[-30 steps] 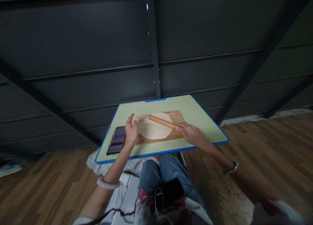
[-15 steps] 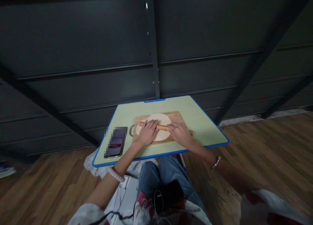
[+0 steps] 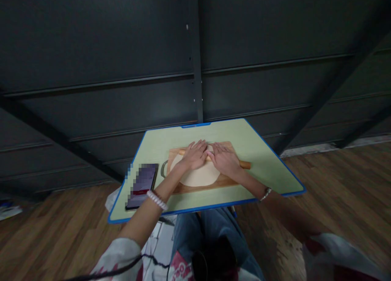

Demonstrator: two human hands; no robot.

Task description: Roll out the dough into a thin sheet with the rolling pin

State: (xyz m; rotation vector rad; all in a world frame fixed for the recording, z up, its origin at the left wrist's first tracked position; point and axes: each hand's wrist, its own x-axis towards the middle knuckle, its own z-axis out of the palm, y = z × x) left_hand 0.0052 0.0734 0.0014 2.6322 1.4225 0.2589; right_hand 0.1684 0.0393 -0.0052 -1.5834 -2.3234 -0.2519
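A wooden rolling pin (image 3: 245, 165) lies across a flat, pale round of dough (image 3: 200, 178) on a wooden cutting board (image 3: 189, 189). My left hand (image 3: 194, 156) rests on the pin's left part, palm down, fingers stretched forward over it. On its right part, my right hand (image 3: 225, 160) lies flat in the same way, its thumb close to the left hand's fingers. Both hands cover much of the pin and the dough's far side. The pin's right end sticks out past the board.
The board sits on a pale green folding table (image 3: 259, 150) with a blue rim. At the table's left lies a phone (image 3: 143, 185), partly blurred out. A metal handle (image 3: 163, 169) juts from the board's left side. A dark panelled wall (image 3: 137, 106) stands behind the table.
Both hands have rolled the pin forward, toward the dough's far side. Their fingers now stretch further over it, and more of the dough's near part shows. The view has shifted slightly.
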